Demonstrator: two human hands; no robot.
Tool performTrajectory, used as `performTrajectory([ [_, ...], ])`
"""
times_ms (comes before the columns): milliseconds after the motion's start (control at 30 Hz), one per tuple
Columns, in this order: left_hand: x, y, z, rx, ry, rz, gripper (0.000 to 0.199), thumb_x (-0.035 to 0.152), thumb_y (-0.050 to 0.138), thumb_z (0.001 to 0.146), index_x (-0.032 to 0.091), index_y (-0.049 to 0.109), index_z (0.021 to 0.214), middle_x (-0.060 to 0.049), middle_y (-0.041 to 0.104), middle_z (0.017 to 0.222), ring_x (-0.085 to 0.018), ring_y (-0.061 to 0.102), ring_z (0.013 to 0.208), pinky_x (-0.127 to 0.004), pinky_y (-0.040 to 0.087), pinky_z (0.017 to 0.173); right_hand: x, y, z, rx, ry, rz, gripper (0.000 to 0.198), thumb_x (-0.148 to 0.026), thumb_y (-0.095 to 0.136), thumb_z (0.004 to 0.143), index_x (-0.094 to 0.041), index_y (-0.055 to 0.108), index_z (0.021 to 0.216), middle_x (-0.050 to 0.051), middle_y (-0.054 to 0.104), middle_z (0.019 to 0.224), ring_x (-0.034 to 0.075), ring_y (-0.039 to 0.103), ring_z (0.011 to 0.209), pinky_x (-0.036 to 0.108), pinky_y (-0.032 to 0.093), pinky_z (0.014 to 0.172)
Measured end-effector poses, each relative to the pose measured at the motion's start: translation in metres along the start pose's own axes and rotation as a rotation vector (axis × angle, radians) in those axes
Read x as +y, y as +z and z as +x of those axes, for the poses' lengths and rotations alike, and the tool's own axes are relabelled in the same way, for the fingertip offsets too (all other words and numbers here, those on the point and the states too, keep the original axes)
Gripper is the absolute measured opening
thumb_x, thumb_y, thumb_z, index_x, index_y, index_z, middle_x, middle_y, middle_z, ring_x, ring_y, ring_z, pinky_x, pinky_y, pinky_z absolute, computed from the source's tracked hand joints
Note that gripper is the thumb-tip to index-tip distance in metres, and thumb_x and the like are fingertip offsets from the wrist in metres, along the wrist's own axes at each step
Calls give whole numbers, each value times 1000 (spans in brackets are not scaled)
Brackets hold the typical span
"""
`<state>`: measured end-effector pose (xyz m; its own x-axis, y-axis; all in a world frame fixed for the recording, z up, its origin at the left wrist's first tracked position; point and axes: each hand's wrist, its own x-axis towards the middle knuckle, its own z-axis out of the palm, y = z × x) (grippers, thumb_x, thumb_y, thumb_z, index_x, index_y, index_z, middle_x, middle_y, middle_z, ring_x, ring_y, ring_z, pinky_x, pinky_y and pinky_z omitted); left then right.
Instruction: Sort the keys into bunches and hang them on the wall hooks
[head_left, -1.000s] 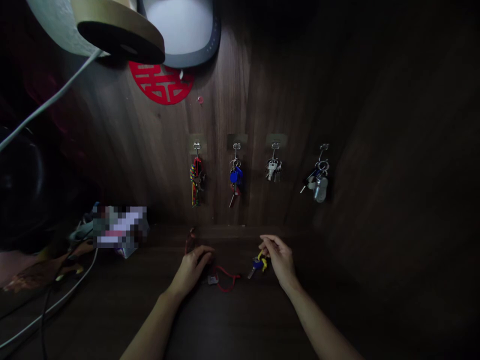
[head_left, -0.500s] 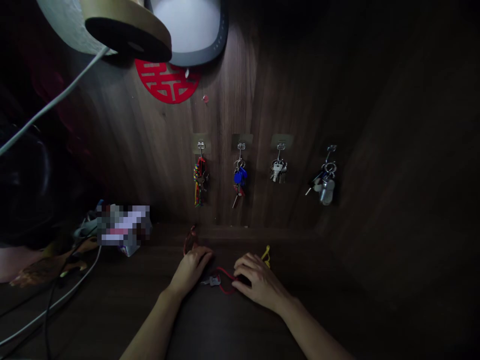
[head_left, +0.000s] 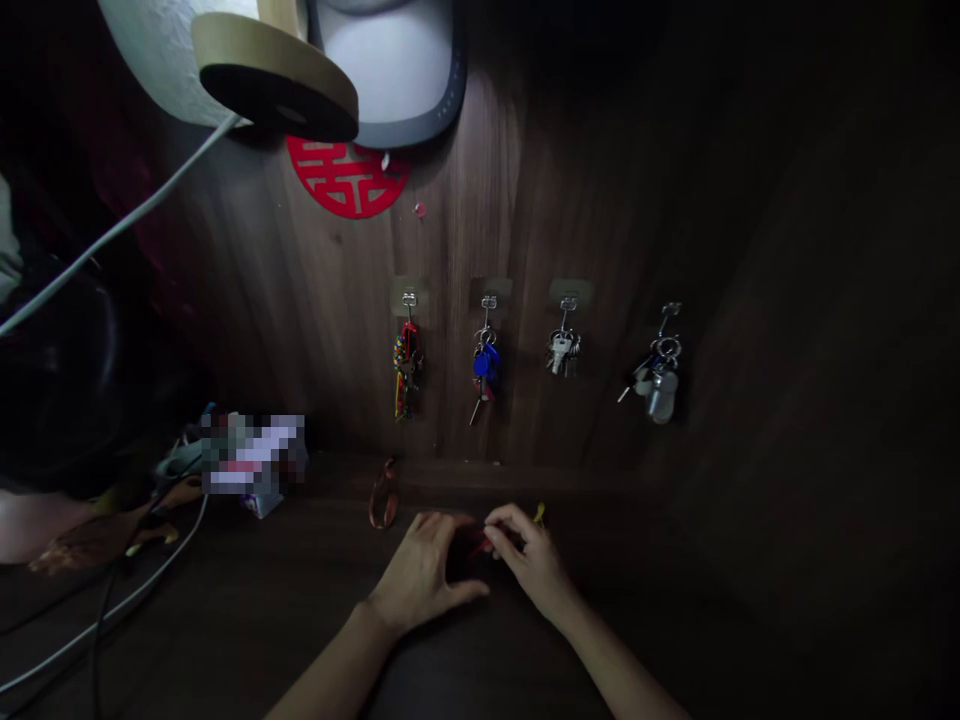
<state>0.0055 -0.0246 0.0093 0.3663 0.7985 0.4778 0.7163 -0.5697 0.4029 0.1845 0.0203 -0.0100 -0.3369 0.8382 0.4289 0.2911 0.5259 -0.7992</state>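
Note:
My right hand (head_left: 536, 565) pinches a red cord (head_left: 480, 544) between thumb and fingers, just above the dark wooden surface. The key that was on this cord is hidden behind my hands. Close on its left, my left hand (head_left: 421, 572) is open, thumb spread away from the fingers, its fingertips near the cord. I cannot tell whether they touch it. A brown loop-shaped strap (head_left: 384, 497) lies behind my left hand. Beyond my right fingers, part of a yellow item (head_left: 539, 514) shows.
Four wall hooks hold a beaded key bunch (head_left: 405, 370), blue-tagged keys (head_left: 485, 362), silver keys (head_left: 562, 352) and keys with a metal fob (head_left: 660, 390). Cables (head_left: 161, 565) and a blurred box (head_left: 259, 460) lie left. A lamp base (head_left: 277, 85) and cap (head_left: 390, 70) hang over a red paper-cut (head_left: 349, 185).
My left hand has moved right, away from the brown strap, and spread its thumb. My right hand has closed on the red cord, and the key has gone out of sight.

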Motion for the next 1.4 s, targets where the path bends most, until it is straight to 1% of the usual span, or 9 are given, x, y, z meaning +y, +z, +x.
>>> performTrajectory([
  [200,-2,12,1,79,29,85,29,18,60,79,21,49,105,-2,65,93,-20,61,87,-36,44,83,-3,-1,2,56,122,265,21,-41,56,81,-20,54,84,-1,64,63,12,55,52,23,43,53],
  [500,4,10,3,116,-11,41,8,25,55,85,20,59,88,-4,65,86,-20,60,83,-35,44,80,-15,-4,-1,-17,165,387,26,-43,60,78,-19,55,85,2,67,69,11,55,54,24,44,55],
  [600,4,9,5,95,-74,-125,16,29,48,89,22,62,87,-3,67,86,-19,60,84,-33,44,80,-16,-5,-1,-11,146,367,29,-48,57,79,-19,57,85,1,63,67,12,55,54,24,43,54],
  [767,2,9,7,127,-292,-579,26,40,48,88,19,63,82,-1,67,74,-16,61,71,-25,47,67,-14,-7,3,47,136,271,38,-54,49,82,-18,60,85,0,57,64,13,53,55,24,42,54],
  [967,-1,8,17,268,-462,-1114,30,47,60,78,17,57,75,0,67,68,-14,62,60,-26,51,64,-18,-2,4,-212,125,178,36,-48,50,83,-19,61,102,4,66,92,19,60,82,27,46,67],
  [1067,0,6,21,292,-521,-1225,33,48,66,72,17,56,75,-1,68,72,-15,65,64,-29,52,67,-19,2,4,-297,101,85,42,-42,60,77,-19,59,112,7,64,106,22,58,94,32,46,78],
  [1200,1,5,23,281,-549,-1339,35,48,69,69,17,54,76,-1,68,73,-16,66,64,-30,52,66,-15,6,3,-291,61,26,33,-35,62,76,-19,63,105,8,63,109,24,55,105,36,40,93],
  [1300,1,4,24,248,-539,-1364,34,48,68,70,18,53,76,0,67,72,-15,65,63,-28,51,63,-16,5,3,-287,45,98,30,-36,56,80,-20,62,105,8,63,109,24,54,107,37,39,94],
  [1400,-3,1,24,237,-511,-1322,33,49,65,72,17,54,74,1,65,71,-14,63,62,-27,49,63,-20,1,3,-301,63,220,26,-39,50,84,-18,59,97,7,68,94,22,61,92,35,44,85],
])
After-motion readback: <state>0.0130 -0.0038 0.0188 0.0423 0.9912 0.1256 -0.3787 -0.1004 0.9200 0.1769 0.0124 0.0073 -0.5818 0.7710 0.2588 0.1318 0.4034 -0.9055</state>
